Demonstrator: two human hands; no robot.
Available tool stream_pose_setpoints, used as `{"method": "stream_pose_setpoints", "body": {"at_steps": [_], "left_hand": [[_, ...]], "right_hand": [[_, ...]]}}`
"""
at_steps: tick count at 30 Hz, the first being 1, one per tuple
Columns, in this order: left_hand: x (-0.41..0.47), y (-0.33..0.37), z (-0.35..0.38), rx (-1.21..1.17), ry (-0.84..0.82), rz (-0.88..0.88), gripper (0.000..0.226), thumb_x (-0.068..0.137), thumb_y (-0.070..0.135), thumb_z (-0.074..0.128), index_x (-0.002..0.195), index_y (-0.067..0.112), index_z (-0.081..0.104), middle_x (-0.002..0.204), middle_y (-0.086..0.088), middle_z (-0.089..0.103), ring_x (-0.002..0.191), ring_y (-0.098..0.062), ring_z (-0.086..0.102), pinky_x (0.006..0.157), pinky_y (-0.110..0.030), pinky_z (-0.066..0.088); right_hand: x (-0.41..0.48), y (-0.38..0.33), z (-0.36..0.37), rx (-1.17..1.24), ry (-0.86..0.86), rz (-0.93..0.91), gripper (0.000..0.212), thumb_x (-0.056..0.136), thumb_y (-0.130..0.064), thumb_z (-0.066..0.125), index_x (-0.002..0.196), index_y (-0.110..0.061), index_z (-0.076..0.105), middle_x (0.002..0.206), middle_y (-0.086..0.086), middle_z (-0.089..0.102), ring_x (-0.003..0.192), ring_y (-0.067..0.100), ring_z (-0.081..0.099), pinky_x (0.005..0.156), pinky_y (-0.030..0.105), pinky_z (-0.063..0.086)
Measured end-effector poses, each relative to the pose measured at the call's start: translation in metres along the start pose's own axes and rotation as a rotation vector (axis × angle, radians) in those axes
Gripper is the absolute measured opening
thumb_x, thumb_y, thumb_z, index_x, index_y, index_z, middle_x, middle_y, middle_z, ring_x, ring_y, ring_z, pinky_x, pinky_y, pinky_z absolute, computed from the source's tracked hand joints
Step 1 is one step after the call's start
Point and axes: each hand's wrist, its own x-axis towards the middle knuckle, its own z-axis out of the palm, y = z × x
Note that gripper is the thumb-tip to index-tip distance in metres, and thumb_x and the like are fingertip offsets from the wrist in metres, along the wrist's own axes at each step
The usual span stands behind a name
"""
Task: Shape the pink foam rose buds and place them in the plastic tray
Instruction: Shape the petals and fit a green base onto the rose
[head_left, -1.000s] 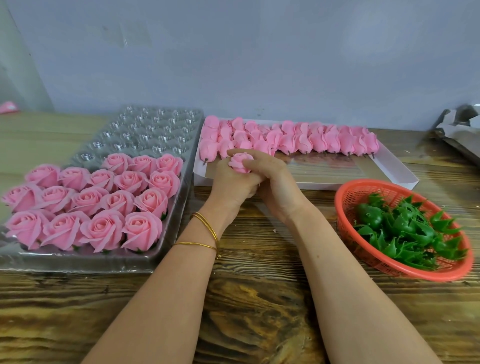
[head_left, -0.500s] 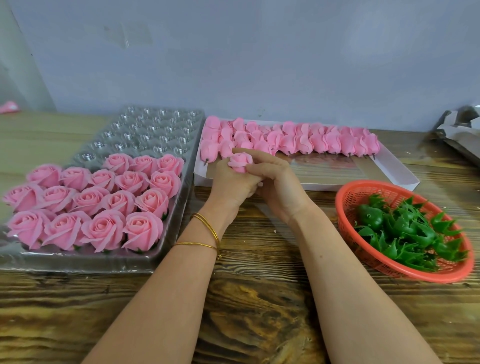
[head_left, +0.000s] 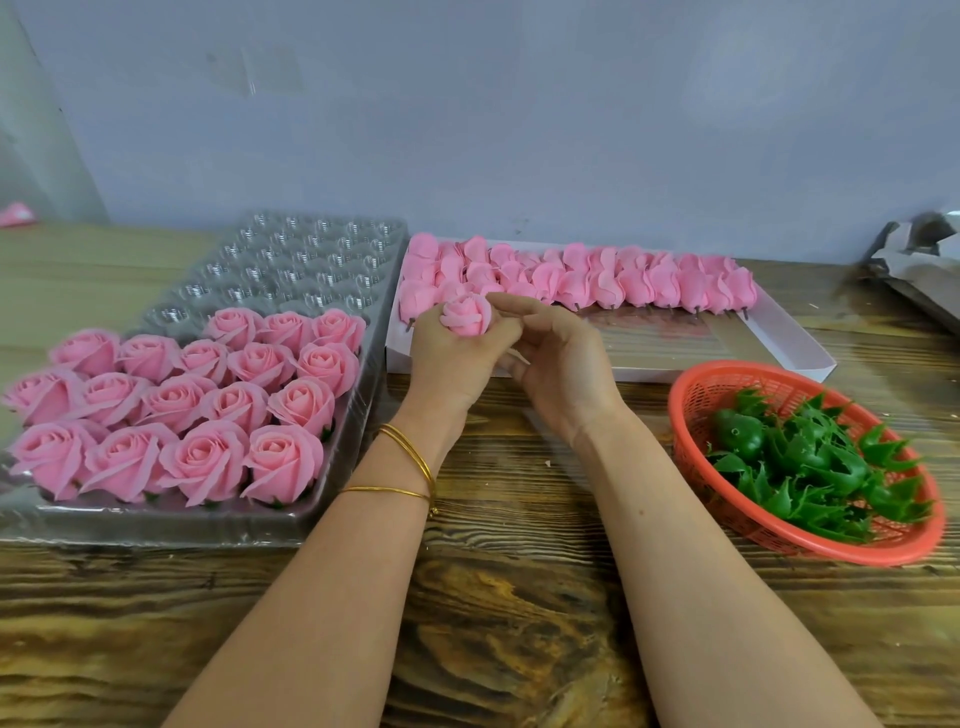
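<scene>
My left hand (head_left: 452, 364) grips a pink foam rose bud (head_left: 466, 314) from below, its top showing above the curled fingers. My right hand (head_left: 556, 358) is right beside it, fingertips touching the bud's right side, and a thin pale stick shows under its palm. The clear plastic tray (head_left: 291, 260) lies at the left, its near rows filled with several opened pink roses (head_left: 197, 405) and its far cups bare. Unshaped buds (head_left: 623, 283) lie in rows in a white box (head_left: 779, 343) just behind my hands.
An orange basket (head_left: 691, 395) holding several green plastic calyxes (head_left: 810, 462) stands at the right on the wooden table (head_left: 493, 623). Crumpled grey packaging (head_left: 919, 260) sits at the far right edge. A blue-grey wall closes off the back.
The bud has risen a little higher out of my left hand. My right hand's fingers have drawn back from over the bud to its right side.
</scene>
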Motion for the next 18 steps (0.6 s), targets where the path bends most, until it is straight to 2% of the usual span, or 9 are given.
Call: {"method": "stream_pose_setpoints", "body": {"at_steps": [3,5,7,12,16,18], "left_hand": [[-0.001,0.003,0.0,0.006,-0.002,0.016,0.018,0.066,0.01,0.07,0.061,0.02,0.056,0.057,0.009,0.058,0.063,-0.009,0.06,0.059,-0.029,0.052],[-0.001,0.004,0.0,-0.014,0.005,0.015,0.018,0.068,0.009,0.071,0.062,0.021,0.059,0.059,0.008,0.061,0.064,-0.009,0.063,0.056,-0.026,0.051],[0.0,0.005,0.0,-0.067,0.007,0.007,0.021,0.072,0.005,0.072,0.062,0.02,0.062,0.06,0.005,0.064,0.064,-0.009,0.064,0.054,-0.023,0.05],[-0.001,0.004,0.001,-0.106,-0.01,0.005,0.021,0.073,0.007,0.073,0.065,0.01,0.054,0.054,0.003,0.051,0.054,-0.008,0.053,0.048,-0.021,0.045],[-0.002,0.005,0.001,-0.12,0.007,-0.009,0.021,0.068,0.015,0.073,0.061,0.015,0.053,0.053,0.006,0.052,0.053,-0.006,0.053,0.049,-0.019,0.045],[-0.003,0.005,0.001,-0.124,-0.002,-0.008,0.023,0.068,0.015,0.073,0.057,0.018,0.053,0.051,0.01,0.053,0.051,-0.002,0.053,0.047,-0.017,0.044]], "right_hand": [[0.001,0.0,0.0,0.006,0.011,0.013,0.031,0.087,0.002,0.035,0.097,-0.001,0.064,0.091,0.01,0.067,0.088,0.021,0.061,0.078,0.029,0.055],[-0.001,-0.001,0.0,0.024,-0.028,0.027,0.032,0.083,0.005,0.033,0.095,0.001,0.063,0.09,0.01,0.067,0.088,0.021,0.062,0.081,0.03,0.056],[-0.002,-0.003,0.0,0.033,-0.076,0.04,0.031,0.082,0.006,0.034,0.093,0.001,0.062,0.087,0.009,0.067,0.084,0.019,0.063,0.078,0.028,0.056],[-0.005,-0.004,0.001,-0.116,-0.135,0.084,0.025,0.084,0.013,0.044,0.081,-0.003,0.063,0.075,0.009,0.06,0.069,0.014,0.058,0.066,0.023,0.047],[-0.009,-0.003,0.002,-0.098,-0.22,0.129,0.023,0.091,0.009,0.046,0.088,-0.004,0.064,0.079,0.009,0.06,0.069,0.012,0.056,0.06,0.02,0.043],[-0.011,-0.003,0.001,-0.066,-0.249,0.152,0.02,0.093,0.006,0.046,0.093,-0.004,0.064,0.084,0.009,0.061,0.073,0.013,0.057,0.065,0.02,0.047]]}}
